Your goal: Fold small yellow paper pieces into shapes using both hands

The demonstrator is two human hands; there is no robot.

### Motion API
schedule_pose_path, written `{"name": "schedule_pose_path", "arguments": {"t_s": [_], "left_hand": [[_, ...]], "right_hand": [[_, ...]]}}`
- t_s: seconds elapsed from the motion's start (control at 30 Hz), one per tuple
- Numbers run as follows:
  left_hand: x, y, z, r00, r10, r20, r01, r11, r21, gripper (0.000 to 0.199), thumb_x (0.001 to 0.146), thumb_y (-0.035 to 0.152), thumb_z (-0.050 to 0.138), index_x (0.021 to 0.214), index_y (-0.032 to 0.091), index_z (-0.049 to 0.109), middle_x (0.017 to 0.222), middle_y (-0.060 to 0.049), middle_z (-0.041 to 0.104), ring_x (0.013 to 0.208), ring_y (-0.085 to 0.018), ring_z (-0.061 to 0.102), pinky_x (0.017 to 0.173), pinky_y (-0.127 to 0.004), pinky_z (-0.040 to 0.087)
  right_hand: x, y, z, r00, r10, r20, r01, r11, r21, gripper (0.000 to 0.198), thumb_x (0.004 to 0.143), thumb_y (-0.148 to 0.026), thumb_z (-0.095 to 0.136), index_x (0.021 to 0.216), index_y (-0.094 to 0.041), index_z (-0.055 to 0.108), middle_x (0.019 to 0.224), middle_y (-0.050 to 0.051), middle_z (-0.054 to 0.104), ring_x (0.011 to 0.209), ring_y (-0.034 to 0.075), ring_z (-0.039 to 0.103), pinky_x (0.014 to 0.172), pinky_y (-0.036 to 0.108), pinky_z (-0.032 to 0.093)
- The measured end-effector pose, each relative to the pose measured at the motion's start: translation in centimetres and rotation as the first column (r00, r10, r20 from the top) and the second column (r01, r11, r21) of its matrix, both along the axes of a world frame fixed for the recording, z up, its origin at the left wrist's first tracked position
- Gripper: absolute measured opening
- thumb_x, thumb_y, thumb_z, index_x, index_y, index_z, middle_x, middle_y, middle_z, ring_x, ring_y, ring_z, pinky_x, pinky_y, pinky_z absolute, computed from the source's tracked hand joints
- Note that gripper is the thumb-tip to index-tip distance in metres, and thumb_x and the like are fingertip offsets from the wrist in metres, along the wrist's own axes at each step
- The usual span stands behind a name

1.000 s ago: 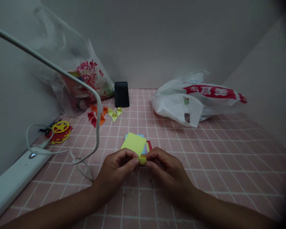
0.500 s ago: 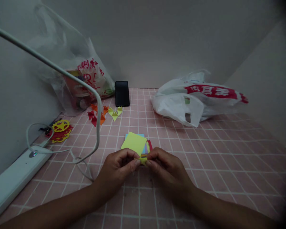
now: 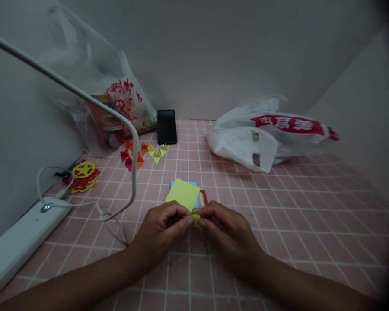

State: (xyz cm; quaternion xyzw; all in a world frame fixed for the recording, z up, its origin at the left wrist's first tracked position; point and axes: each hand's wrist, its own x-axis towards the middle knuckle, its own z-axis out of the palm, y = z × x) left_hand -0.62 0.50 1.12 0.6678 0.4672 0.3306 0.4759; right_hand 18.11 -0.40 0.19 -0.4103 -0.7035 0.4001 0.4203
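A small piece of folded yellow paper (image 3: 196, 220) is pinched between my two hands, mostly covered by the fingertips. My left hand (image 3: 164, 226) grips its left end between thumb and forefinger. On the opposite end, the thumb and forefinger of my right hand (image 3: 228, 229) are closed. Just beyond the fingers lies a pile of coloured paper squares (image 3: 201, 199), with a yellow-green sheet (image 3: 183, 194) resting askew on top. Farther off to the left stand small folded paper pieces in red (image 3: 127, 160), orange (image 3: 140, 161) and yellow (image 3: 157, 156).
A phone (image 3: 167, 126) leans near the wall. Plastic bags stand at the back left (image 3: 123, 103) and lie at the back right (image 3: 240, 142). A white cable stand (image 3: 134, 164) arches across the left, near a power strip (image 3: 29, 233) and yellow and red cut-outs (image 3: 83, 170).
Both hands stay in place, with the fingertips shifting slightly on the folded paper, and a little less of it shows. The whole view has shifted very slightly.
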Motion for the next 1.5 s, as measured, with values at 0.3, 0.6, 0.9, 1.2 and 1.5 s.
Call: {"name": "schedule_pose_path", "arguments": {"t_s": [0.3,0.6,0.9,1.2,1.5], "left_hand": [[-0.02,-0.05,-0.16,0.999,-0.044,-0.024,0.045,0.998,0.038,0.013,0.086,0.024,0.059,0.079,0.016,0.066,0.072,-0.002,0.060,0.069,-0.015,0.053,0.066,-0.027,0.040],[0.00,-0.18,-0.16,0.998,-0.012,0.068,0.014,1.000,-0.027,0.014,0.082,0.022,0.063,0.069,0.016,0.062,0.073,0.000,0.055,0.071,-0.014,0.051,0.067,-0.026,0.039],[-0.06,-0.05,-0.17,0.972,0.110,0.209,-0.046,0.956,-0.290,0.019,0.077,0.029,0.065,0.065,0.017,0.057,0.064,0.003,0.052,0.060,-0.011,0.045,0.058,-0.024,0.036],[-0.10,0.04,0.01,0.972,0.121,0.202,-0.049,0.943,-0.331,0.022,0.076,0.036,0.064,0.067,0.017,0.058,0.065,0.001,0.057,0.062,-0.013,0.049,0.059,-0.024,0.038],[0.01,-0.11,-0.11,0.966,0.074,0.248,-0.003,0.962,-0.274,0.017,0.079,0.030,0.065,0.069,0.016,0.060,0.067,0.002,0.055,0.065,-0.013,0.050,0.061,-0.024,0.039]], "right_hand": [[0.01,-0.24,0.20,0.997,-0.004,0.074,0.002,1.000,0.028,0.014,0.091,-0.018,0.053,0.078,-0.019,0.057,0.068,-0.001,0.057,0.061,0.012,0.051,0.057,0.024,0.038],[-0.12,-0.39,-0.23,1.000,-0.004,0.022,0.008,0.986,-0.169,0.019,0.091,-0.024,0.052,0.073,-0.019,0.051,0.064,-0.003,0.049,0.058,0.011,0.043,0.053,0.023,0.033],[0.02,0.14,-0.07,0.987,0.078,-0.144,-0.127,0.916,-0.381,0.032,0.096,-0.039,0.046,0.073,-0.017,0.053,0.064,-0.002,0.046,0.059,0.011,0.041,0.054,0.024,0.032],[-0.05,0.00,-0.03,0.977,0.105,-0.188,-0.173,0.902,-0.395,0.027,0.090,-0.040,0.054,0.075,-0.017,0.056,0.065,-0.001,0.048,0.059,0.011,0.041,0.054,0.024,0.032],[-0.29,-0.05,0.00,0.989,0.024,-0.148,-0.080,0.920,-0.385,0.025,0.085,-0.031,0.060,0.066,-0.018,0.051,0.060,-0.003,0.045,0.056,0.010,0.038,0.050,0.022,0.030]]}}
